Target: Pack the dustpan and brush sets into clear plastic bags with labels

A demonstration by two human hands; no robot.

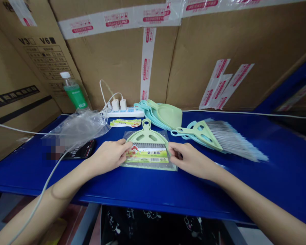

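A green mini dustpan set (148,149) in a clear bag with a yellow-green label lies flat on the blue table (148,190) in front of me. My left hand (109,156) pinches the bag's left edge, fingers curled. My right hand (187,158) grips the bag's right edge, fingers closed on the plastic. Both forearms rest across the table's front edge.
Stacked green and blue dustpans (163,114) and small brushes (219,137) lie behind to the right. Label cards (124,123), a power strip (123,110), a pile of clear bags (79,127), a phone (79,151) and a green bottle (73,92) sit left. Cardboard boxes (219,51) wall the back.
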